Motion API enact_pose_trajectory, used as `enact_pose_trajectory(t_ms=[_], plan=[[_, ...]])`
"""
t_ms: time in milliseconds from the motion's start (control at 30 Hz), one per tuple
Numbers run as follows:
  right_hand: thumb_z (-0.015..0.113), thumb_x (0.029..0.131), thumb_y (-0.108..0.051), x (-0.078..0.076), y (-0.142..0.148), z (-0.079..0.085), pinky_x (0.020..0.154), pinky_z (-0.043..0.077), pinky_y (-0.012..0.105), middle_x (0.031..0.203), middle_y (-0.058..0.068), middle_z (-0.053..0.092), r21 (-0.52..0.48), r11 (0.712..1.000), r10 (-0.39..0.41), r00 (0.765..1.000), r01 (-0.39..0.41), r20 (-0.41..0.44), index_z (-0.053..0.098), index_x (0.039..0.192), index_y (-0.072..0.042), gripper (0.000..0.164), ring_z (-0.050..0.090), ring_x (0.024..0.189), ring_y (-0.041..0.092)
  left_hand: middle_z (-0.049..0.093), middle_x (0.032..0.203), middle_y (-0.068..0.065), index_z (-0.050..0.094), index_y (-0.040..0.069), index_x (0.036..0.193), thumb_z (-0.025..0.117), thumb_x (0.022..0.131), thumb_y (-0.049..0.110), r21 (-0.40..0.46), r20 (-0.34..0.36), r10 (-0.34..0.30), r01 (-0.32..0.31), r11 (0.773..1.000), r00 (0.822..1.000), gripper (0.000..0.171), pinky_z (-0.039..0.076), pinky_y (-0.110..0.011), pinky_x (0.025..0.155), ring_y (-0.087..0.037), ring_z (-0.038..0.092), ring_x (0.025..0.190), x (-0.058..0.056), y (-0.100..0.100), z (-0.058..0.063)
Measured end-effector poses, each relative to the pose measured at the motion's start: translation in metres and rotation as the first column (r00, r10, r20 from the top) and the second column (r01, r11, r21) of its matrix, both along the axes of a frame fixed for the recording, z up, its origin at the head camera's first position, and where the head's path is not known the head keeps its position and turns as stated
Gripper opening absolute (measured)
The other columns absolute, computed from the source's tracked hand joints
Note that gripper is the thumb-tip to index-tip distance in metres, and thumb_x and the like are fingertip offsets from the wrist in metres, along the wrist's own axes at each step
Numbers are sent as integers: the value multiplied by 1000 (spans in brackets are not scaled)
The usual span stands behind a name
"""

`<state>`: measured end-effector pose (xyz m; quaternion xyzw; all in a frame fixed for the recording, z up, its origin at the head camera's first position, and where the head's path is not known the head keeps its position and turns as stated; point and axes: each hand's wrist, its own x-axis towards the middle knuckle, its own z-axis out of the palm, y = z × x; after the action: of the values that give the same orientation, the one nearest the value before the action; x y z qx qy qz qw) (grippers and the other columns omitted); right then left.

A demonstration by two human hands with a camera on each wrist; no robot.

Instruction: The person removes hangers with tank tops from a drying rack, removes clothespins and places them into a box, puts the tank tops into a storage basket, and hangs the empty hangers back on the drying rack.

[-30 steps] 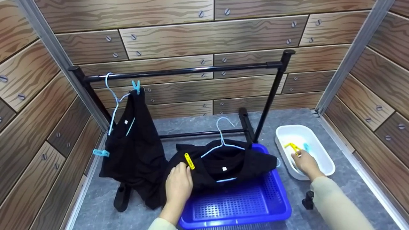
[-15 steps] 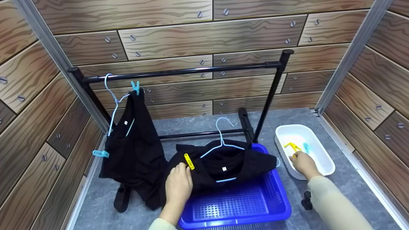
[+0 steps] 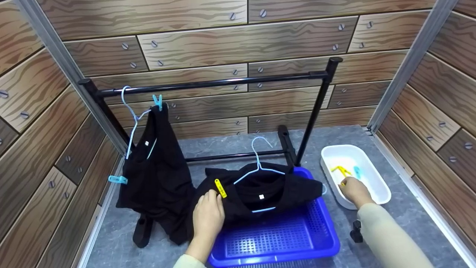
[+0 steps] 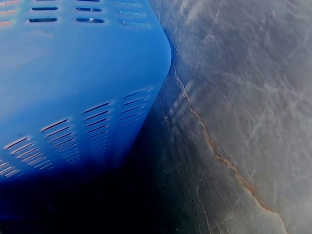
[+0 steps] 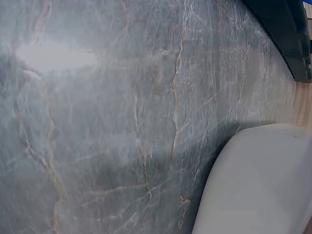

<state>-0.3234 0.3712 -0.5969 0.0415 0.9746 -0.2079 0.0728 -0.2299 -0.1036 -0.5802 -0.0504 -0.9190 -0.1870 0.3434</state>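
Note:
In the head view my left hand (image 3: 209,215) grips the shoulder of a black garment (image 3: 260,206) on a light blue hanger (image 3: 257,163), which lies over the blue basket (image 3: 332,234). A yellow clothespin (image 3: 220,188) is clipped to that shoulder, just above my fingertips. My right hand (image 3: 356,191) reaches into the white tub (image 3: 383,193) and pinches a small yellow clothespin (image 3: 342,184), mostly hidden by the fingers. Just beyond it lie another yellow clothespin (image 3: 340,170) and a light blue clothespin (image 3: 357,172). Neither wrist view shows a hand.
A second black garment (image 3: 160,178) hangs at the left from the black rack (image 3: 223,82), with blue clothespins (image 3: 158,101) on it. The left wrist view shows the basket's side (image 4: 73,73); the right one shows the tub's outer wall (image 5: 263,180) and grey floor (image 5: 107,126).
My right hand has drawn slightly back toward the near side of the tub, away from the yellow clothespin lying there. The left hand has stayed on the garment.

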Motion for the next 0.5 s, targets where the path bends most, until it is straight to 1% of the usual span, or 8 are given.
enact_pose_trajectory(t_ms=[67,200,367,500], plan=[[53,90,-20,0,-1,1,82,42,54,106,28,59,0,1000,-5,1000,5,13,58,106,8,33,55,97,46,49,69,-5,51,7,85,50,92,24,0,-2,2,-2,1000,1000,19,41,-41,56,-28,51,64,0,0,0],[53,90,-19,1,-1,3,81,42,54,105,28,58,-11,1000,-11,1000,11,25,57,106,8,32,55,96,45,51,71,-5,52,7,86,49,92,25,1,11,10,-10,1000,1000,19,42,-41,57,-28,52,66,1,1,2],[53,88,-17,2,-1,1,80,43,54,102,26,59,-17,1000,-26,999,26,21,59,104,8,30,56,95,44,52,72,-5,52,7,87,49,93,25,3,30,11,-11,1000,999,19,42,-40,56,-28,52,66,2,1,3],[52,88,-16,2,-1,1,80,42,54,102,26,60,-23,999,-29,999,29,25,59,103,6,28,56,94,43,52,71,-5,52,7,87,49,92,25,3,29,8,-8,1000,1000,19,41,-40,56,-27,51,65,2,1,3]])
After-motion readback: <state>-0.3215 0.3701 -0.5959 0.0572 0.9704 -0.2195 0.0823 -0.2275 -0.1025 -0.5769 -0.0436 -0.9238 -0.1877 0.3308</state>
